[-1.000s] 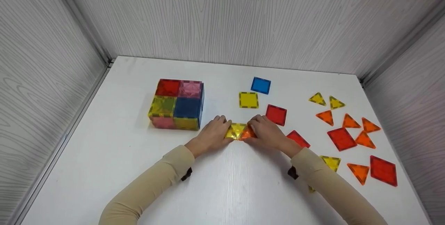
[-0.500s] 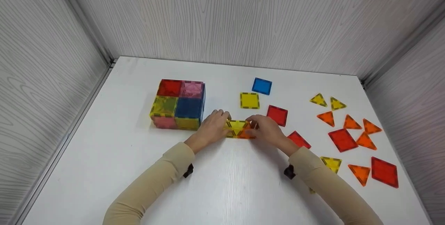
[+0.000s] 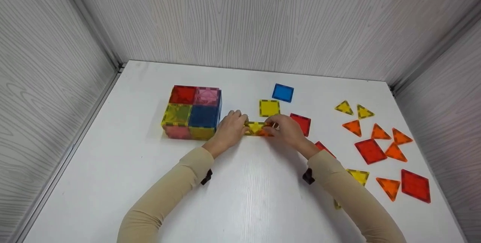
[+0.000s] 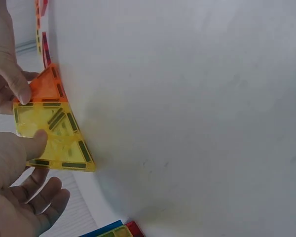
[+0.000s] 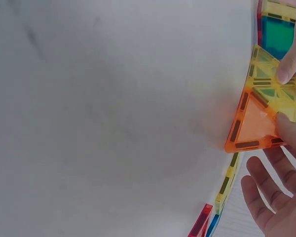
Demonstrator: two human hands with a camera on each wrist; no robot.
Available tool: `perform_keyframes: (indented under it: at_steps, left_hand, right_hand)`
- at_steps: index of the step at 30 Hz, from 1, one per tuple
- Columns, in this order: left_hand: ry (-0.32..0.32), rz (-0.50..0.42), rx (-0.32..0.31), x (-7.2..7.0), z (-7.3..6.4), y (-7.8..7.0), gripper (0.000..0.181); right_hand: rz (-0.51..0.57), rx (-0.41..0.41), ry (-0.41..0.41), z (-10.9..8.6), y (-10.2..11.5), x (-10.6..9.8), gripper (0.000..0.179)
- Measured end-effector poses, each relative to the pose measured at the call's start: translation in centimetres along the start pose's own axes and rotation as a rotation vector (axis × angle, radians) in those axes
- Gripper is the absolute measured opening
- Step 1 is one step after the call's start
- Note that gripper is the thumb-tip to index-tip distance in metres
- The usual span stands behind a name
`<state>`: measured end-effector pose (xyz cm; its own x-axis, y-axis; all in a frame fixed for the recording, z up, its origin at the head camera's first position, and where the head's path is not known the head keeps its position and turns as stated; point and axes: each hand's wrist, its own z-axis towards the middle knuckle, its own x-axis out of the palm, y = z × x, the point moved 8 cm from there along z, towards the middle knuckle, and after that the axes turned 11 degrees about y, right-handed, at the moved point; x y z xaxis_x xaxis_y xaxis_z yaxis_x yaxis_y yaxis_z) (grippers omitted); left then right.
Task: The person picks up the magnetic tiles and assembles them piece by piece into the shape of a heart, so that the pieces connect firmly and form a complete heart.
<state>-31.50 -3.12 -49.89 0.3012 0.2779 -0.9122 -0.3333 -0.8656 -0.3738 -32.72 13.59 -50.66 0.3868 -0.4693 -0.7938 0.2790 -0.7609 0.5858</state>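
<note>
Both hands are engaged on one strip [image 3: 255, 128] of yellow and orange triangular tiles, located over the middle of the white table [image 3: 240, 198], in front of the yellow square [image 3: 269, 108] and to the right of the block [image 3: 203, 116]. The left hand [image 3: 231, 127] grips the yellow end; in the left wrist view its thumb lies on the tile face and its remaining fingers sit behind or extend past the edge. The right hand [image 3: 288, 130] pinches the orange end, thumb on the near face, other fingers spread behind. The strip is tilted; whether its lower edge touches the table cannot be determined. The block shows red, pink, yellow and blue squares on top, pink and yellow on its front; the left hand is just beside it. The blue square [image 3: 283, 92] lies beyond the yellow one. A red square [image 3: 301, 124] lies just beside the right hand, partly covered by it. Further right are two yellow triangles [image 3: 344, 107], four orange triangles [image 3: 352, 128] and a second red square [image 3: 370, 151]. A further red square [image 3: 415, 186] lies near the table's right edge, beside a separate orange triangle [image 3: 388, 188].
</note>
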Motion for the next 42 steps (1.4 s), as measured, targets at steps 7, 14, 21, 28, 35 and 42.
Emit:
perform_keyframes:
  at_steps: [7, 14, 21, 28, 35, 42]
  left_hand:
    - [-0.012, -0.001, 0.033, 0.0, 0.2, 0.0, 0.027]
    - [-0.025, 0.027, 0.035, -0.1, 0.1, 0.2, 0.026]
    - [-0.035, -0.003, 0.004, 0.2, -0.4, 1.0, 0.034]
    - [-0.061, -0.071, 0.0, 0.6, -0.9, 1.1, 0.035]
    - [-0.104, -0.029, 0.027, -0.3, -1.1, 0.3, 0.029]
    - [-0.1, -0.03, 0.03, -0.3, -1.1, 0.2, 0.029]
  right_hand:
    - [-0.073, -0.021, 0.004, 0.2, 0.2, -0.2, 0.024]
    - [-0.088, -0.03, 0.016, 0.4, 0.5, -0.1, 0.024]
    - [-0.112, -0.047, 0.079, -0.5, -0.1, -0.2, 0.036]
    - [-0.149, -0.054, 0.117, -4.1, -2.2, -2.7, 0.043]
    - [-0.236, 0.022, 0.088, -9.3, -5.7, -5.5, 0.044]
    - [-0.246, 0.083, 0.021, -15.4, -9.0, -6.7, 0.049]
